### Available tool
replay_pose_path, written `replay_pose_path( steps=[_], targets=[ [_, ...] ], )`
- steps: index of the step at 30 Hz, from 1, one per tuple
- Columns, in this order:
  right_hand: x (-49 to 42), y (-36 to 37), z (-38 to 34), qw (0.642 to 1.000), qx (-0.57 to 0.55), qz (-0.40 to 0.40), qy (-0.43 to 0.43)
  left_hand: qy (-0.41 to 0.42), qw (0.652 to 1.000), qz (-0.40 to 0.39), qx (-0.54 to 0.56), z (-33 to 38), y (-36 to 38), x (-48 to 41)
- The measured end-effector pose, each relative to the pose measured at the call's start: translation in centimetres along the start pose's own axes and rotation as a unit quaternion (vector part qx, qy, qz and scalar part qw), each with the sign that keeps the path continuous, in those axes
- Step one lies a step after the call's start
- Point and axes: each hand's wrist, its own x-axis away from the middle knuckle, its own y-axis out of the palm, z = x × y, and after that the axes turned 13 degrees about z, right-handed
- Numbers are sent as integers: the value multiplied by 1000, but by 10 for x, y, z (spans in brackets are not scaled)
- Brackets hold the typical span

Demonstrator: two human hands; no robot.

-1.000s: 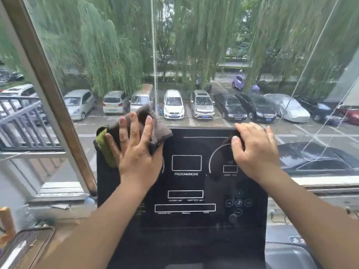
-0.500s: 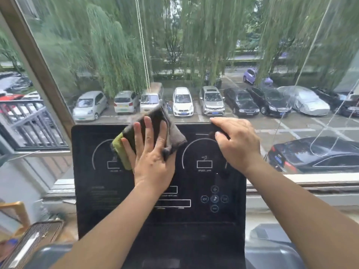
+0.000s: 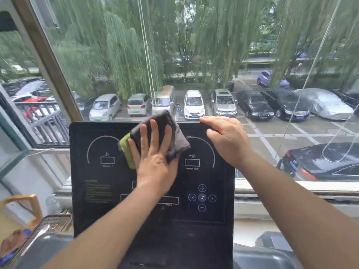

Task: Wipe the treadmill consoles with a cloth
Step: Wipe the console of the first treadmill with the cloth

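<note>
A black treadmill console (image 3: 101, 191) with white dial outlines and round buttons fills the middle of the head view. A folded grey cloth (image 3: 174, 140) with a green edge lies against its upper centre. My left hand (image 3: 155, 160) presses flat on the cloth with straight, spread fingers. My right hand (image 3: 227, 140) rests on the console's top right edge, fingers curled over the rim.
A large window stands directly behind the console, with a bead cord (image 3: 147, 55) hanging in front of the glass. A wooden chair (image 3: 29, 202) and a ribbed grey object (image 3: 48, 226) sit at the lower left. The grey treadmill handrail (image 3: 262, 257) lies at the lower right.
My left hand has slid the cloth rightward from the console's upper left to its upper centre. My right hand has kept its hold on the top right edge. The camera has shifted left.
</note>
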Motion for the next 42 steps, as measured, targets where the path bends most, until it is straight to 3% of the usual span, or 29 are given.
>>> replay_pose_path(
  steps=[1, 3, 5, 7, 9, 11, 13, 14, 16, 18, 20, 22, 24, 26, 27, 29, 30, 33, 35, 37, 40, 42],
  targets=[
    [1, 1, 0, 1000, 1, 2, -2, 40, 999, -5, -5, 12, 5, 15],
    [0, 1, 1, 1000, 1, 0, -8, 202, 979, -28, -19, 19, 10, 40],
    [0, 1, 2, 1000, 2, 0, -10, 379, 924, -51, -4, 0, 3, 31],
    [0, 1, 2, 1000, 4, 8, -12, 440, 897, -45, -5, -23, -7, 0],
    [2, 3, 1, 1000, 4, 17, -18, 355, 935, -4, -13, -40, -12, -27],
    [2, 6, 1, 1000, -2, 26, -15, 172, 985, 9, -10, -36, -11, -34],
    [3, 6, 2, 999, -2, 33, -12, 40, 999, 0, -20, -9, -4, -17],
    [3, 6, 1, 999, 1, 35, -13, 40, 999, 1, -21, 3, 0, -3],
    [3, 6, 1, 999, 5, 33, -18, 156, 988, -8, -8, 14, 7, 27],
    [4, 5, 0, 1000, 4, 27, -16, 332, 943, -29, -2, 1, 4, 34],
    [5, 5, -1, 999, 6, 28, -21, 429, 902, -38, 7, -20, -6, 12],
    [5, 6, -2, 999, -2, 35, -23, 386, 923, 8, 6, -33, -12, -16],
    [2, 6, 0, 999, -32, 34, -3, 212, 976, 56, 1, -34, -12, -32],
    [-2, 6, 4, 996, -85, 23, 29, 63, 995, 79, 8, -16, -9, -30],
    [-4, 6, 6, 992, -113, 13, 45, 36, 996, 81, 14, -2, -5, -21],
    [-8, 4, 7, 986, -153, -2, 73, 73, 995, 63, 40, 24, 3, 4],
    [-8, 2, 7, 983, -163, -6, 82, 138, 988, 46, 53, 32, 5, 17],
    [-8, 0, 5, 981, -171, -14, 87, 415, 907, -31, 57, 27, 5, 25],
    [-9, 0, 4, 978, -178, -23, 104, 486, 872, -34, 43, 12, 1, -4],
    [-10, -1, 5, 973, -195, -32, 121, 414, 910, 17, 34, 5, -3, -31],
    [-9, -1, 4, 969, -209, -42, 126, 210, 976, 29, 51, 27, -2, -25],
    [-9, 1, 5, 975, -191, -21, 114, 205, 977, 7, 49, 48, 4, 6]
  ],
)
